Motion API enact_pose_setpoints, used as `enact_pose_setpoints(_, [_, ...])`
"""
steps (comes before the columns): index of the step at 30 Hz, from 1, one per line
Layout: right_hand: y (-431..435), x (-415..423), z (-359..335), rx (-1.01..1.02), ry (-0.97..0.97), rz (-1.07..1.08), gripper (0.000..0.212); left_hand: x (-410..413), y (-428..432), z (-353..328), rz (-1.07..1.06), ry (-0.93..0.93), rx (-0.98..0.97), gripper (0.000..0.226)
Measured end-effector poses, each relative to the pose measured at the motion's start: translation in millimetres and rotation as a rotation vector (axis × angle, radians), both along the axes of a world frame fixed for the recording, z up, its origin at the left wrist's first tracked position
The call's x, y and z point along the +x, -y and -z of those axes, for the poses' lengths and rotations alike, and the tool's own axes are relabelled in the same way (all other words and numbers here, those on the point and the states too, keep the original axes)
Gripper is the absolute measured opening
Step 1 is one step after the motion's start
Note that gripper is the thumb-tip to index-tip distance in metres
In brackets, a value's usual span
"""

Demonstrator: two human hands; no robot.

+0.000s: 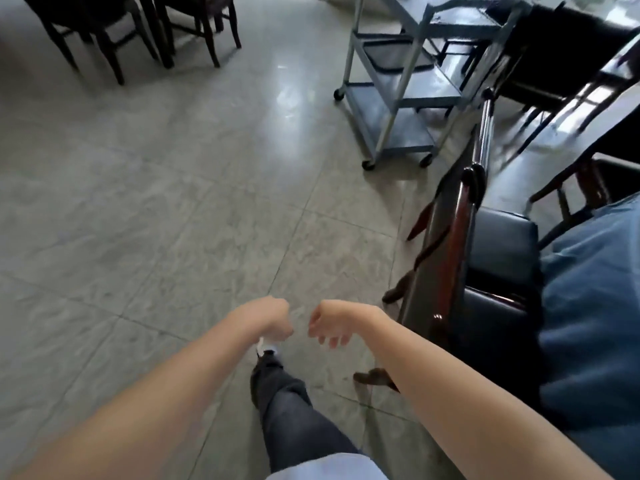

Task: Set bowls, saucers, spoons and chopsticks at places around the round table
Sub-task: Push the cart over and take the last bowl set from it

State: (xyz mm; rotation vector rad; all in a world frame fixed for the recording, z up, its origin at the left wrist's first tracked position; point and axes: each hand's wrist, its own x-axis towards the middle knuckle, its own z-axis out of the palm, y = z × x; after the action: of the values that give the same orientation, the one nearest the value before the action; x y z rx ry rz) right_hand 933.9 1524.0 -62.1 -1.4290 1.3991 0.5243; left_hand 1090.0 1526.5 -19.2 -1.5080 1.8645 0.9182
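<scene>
Head view: left hand [268, 320] curled, grip apparently empty; right hand [329, 323] loosely released. No tableware shows. Judging by this, walk to the far-right metal cart [398, 98], skirting the near-right chair [485, 271].

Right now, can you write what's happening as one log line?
left hand: empty, curled | right hand: empty | cart: ahead | walking

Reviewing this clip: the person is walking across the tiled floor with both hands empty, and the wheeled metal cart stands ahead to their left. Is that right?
Not quite. In the head view the wheeled metal cart stands ahead to the person's right, not left, beyond the dark wooden chair. The rest holds: left hand and right hand look empty, loosely curled, over the tiled floor.
</scene>
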Motion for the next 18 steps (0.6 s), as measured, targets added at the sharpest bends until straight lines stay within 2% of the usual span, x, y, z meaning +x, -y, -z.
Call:
enact_pose_setpoints(3, [106, 11, 10, 0.019, -0.008, 0.042, 0.030, 9, 113, 0, 0.043, 0.009, -0.005, 0.025])
enact_pose_setpoints(6, [216, 16, -9, 0.030, -0.001, 0.058, 0.034, 20, 229, -20, 0.091, 0.035, -0.017, 0.030])
enact_pose_setpoints(11, [402, -3, -62, -0.115, 0.005, 0.128, 0.024, 15, 422, -54, 0.126, 0.032, -0.105, 0.029])
enact_pose_setpoints(14, [520, -25, -68, -0.170, -0.025, 0.180, 0.029, -2, 544, -51, 0.189, 0.010, -0.162, 0.028])
enact_pose_setpoints(18, [670, -58, -58, -0.148, -0.032, 0.277, 0.026, -29, 708, -37, 0.276, 0.021, -0.182, 0.030])
